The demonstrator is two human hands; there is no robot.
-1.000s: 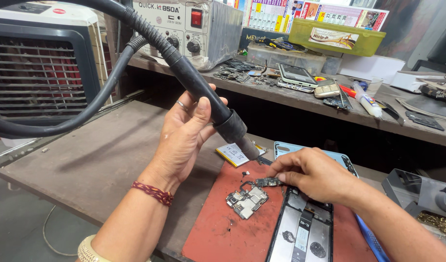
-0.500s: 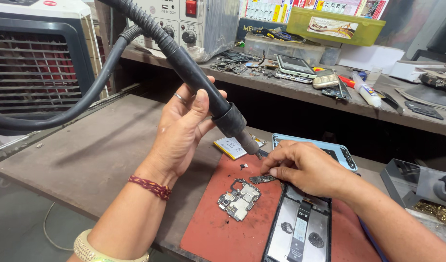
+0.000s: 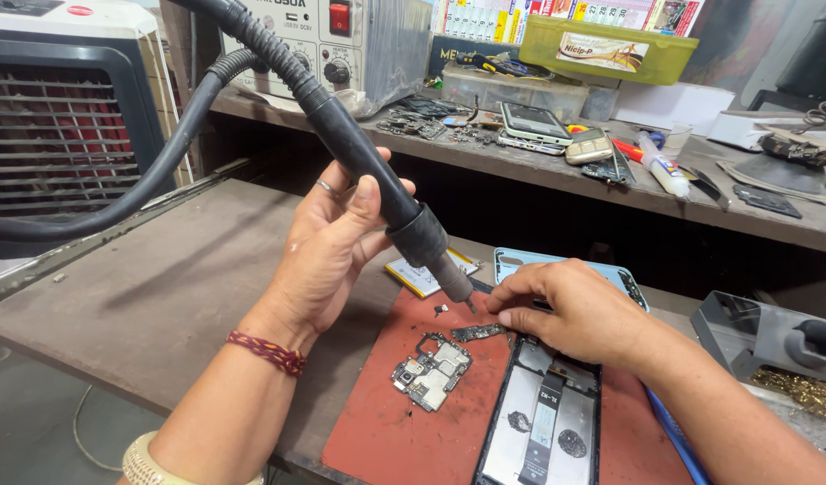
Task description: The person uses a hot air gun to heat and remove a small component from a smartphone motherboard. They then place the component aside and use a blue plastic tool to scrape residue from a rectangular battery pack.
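The hot-air handle in the grip looks matt black plastic; below it the red mat is matt, rubber-like.

I'm seeing a black ribbed hose, a rust-red mat lying on the grey-brown worktop, a pale blue phone cover, a yellow-green box and a dark red wrist thread.
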